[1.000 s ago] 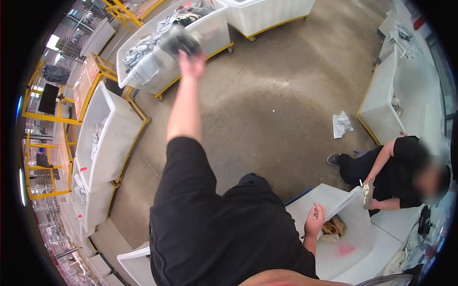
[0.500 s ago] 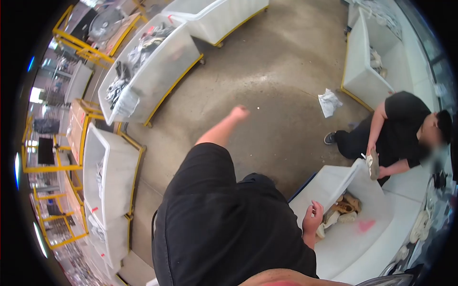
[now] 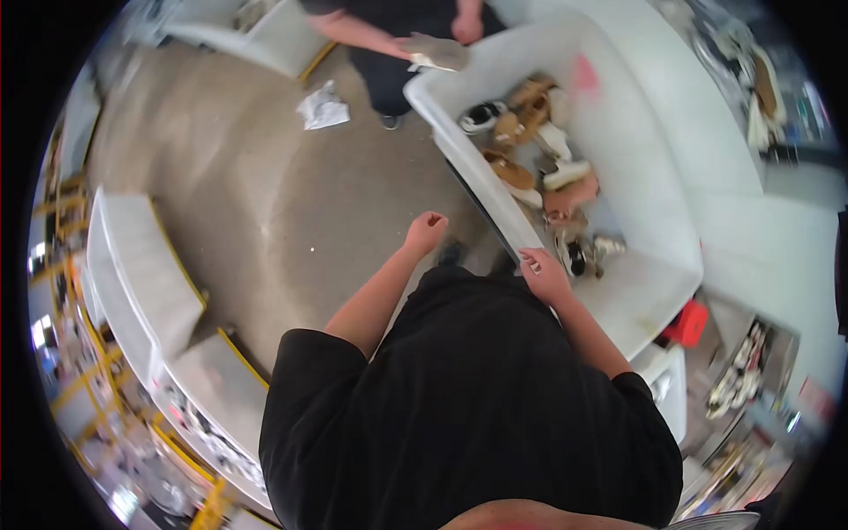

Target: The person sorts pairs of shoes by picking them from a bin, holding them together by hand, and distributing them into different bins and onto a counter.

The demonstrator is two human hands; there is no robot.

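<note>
My left hand [image 3: 427, 231] hangs over the floor in front of my body, its fingers curled in, with nothing visible in it. Beside the near-left rim of a large white bin [image 3: 477, 177], my right hand [image 3: 543, 274] is loosely bent with its fingers partly apart, and it holds nothing visible. Whether it touches the rim is unclear. Inside the bin lie several shoes, among them a black and white shoe [image 3: 482, 117], a brown shoe [image 3: 511, 170] and a cream shoe [image 3: 566, 175].
Across the bin's far-left corner, a person in black holds a grey-beige shoe [image 3: 437, 53]. A white crumpled sheet [image 3: 324, 107] lies on the floor. White bins [image 3: 152, 265] line the left. A red box [image 3: 686, 324] sits beyond the shoe bin.
My left hand let go of a dark shoe at the far bin, then came back near my body. The view has turned right, bringing the shoe bin in front of my right hand.
</note>
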